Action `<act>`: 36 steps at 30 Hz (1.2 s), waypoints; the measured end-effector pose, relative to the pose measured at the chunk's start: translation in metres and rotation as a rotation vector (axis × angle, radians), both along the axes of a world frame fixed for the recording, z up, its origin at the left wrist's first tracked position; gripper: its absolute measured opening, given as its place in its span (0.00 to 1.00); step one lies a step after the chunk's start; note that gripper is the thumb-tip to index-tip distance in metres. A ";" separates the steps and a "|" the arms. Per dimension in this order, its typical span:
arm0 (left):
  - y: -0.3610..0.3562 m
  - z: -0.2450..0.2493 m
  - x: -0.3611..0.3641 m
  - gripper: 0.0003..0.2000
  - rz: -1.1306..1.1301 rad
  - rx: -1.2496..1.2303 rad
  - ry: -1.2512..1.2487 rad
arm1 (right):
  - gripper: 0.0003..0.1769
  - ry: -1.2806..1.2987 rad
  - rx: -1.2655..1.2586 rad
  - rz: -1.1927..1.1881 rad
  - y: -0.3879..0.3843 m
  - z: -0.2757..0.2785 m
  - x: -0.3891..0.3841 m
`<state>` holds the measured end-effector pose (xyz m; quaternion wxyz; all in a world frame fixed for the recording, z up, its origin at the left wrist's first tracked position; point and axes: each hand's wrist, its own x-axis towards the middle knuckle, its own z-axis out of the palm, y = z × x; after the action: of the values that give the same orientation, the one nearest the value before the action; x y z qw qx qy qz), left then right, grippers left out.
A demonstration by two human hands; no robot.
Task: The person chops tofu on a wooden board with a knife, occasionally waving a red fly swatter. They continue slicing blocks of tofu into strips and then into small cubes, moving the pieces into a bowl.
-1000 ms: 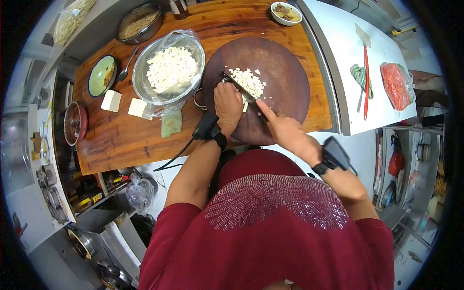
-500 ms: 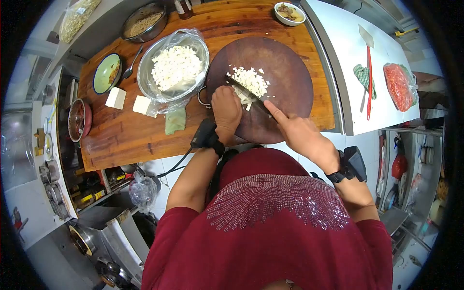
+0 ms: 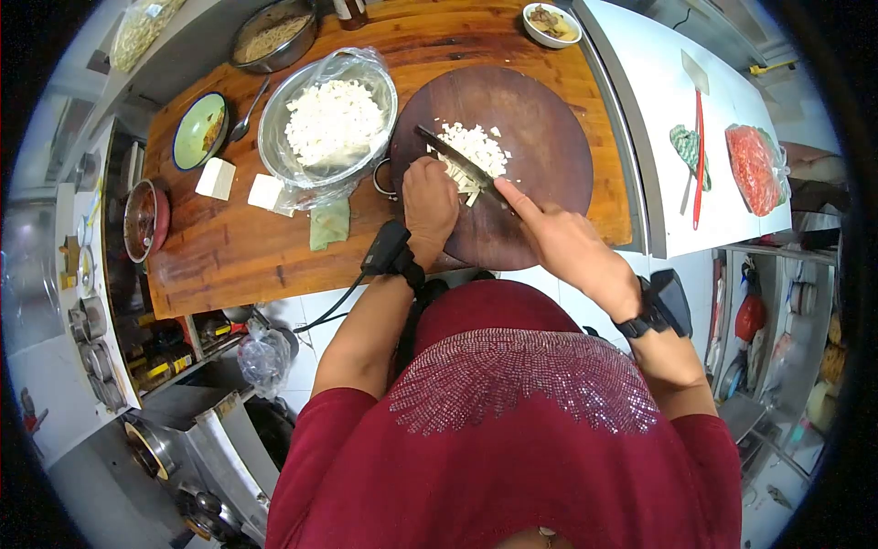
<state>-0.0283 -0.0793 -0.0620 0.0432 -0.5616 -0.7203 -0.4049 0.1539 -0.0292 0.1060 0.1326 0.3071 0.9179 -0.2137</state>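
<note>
Knife (image 3: pixel 459 160) slants over the board (image 3: pixel 544 119), gripped by the right hand (image 3: pixel 569 245), beside white pieces (image 3: pixel 480 146) lying there. The left hand (image 3: pixel 430 201) curls near the blade; whether it holds anything, I cannot tell.

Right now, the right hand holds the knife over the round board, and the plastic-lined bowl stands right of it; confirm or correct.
One error: the plastic-lined bowl stands left of the round board, as the head view shows. The right hand does hold the knife there.
</note>
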 end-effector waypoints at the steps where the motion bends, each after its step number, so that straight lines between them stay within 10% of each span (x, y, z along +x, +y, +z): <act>1: 0.000 0.004 0.001 0.07 0.050 0.008 0.003 | 0.39 -0.002 0.002 0.002 -0.001 0.002 0.002; 36: -0.006 -0.008 -0.003 0.07 0.021 0.065 0.015 | 0.40 0.050 0.056 0.043 -0.004 -0.017 0.004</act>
<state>-0.0309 -0.0853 -0.0704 0.0710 -0.5555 -0.7122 -0.4233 0.1582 -0.0336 0.0890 0.1056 0.2855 0.9329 -0.1925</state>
